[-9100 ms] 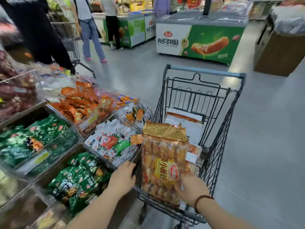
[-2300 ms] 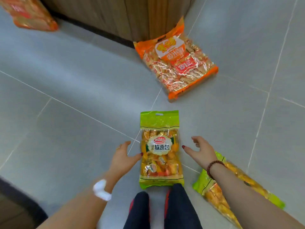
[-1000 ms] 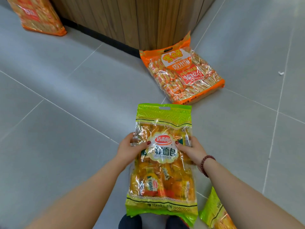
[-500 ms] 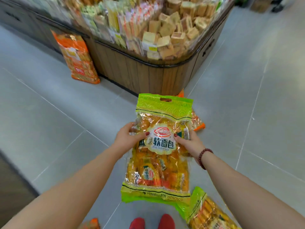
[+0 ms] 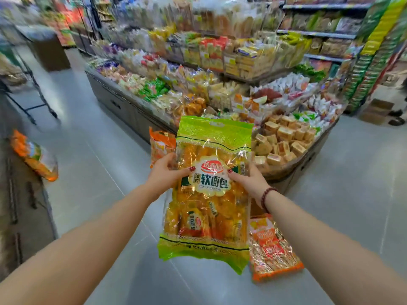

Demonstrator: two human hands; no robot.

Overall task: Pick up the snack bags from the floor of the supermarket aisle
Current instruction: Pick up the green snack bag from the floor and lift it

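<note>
A green bag of soft bread (image 5: 211,194) hangs upright in front of me, held at chest height. My left hand (image 5: 164,175) grips its left edge and my right hand (image 5: 248,180) grips its right edge, thumbs on the front label. An orange snack bag (image 5: 272,249) lies on the grey floor below the right forearm. A second orange bag (image 5: 159,146) leans against the display counter behind the held bag. A third orange bag (image 5: 33,155) lies at the left by a dark base.
A wood-panelled display counter (image 5: 293,170) heaped with wrapped snacks stands straight ahead, with tall stocked shelves (image 5: 319,34) behind. A cart frame (image 5: 28,100) stands at the far left. Grey tiled floor (image 5: 352,183) runs along both sides of the counter.
The view has swung up from the floor to the shelves as the green bag rose higher. Both hands keep the same grip on it.
</note>
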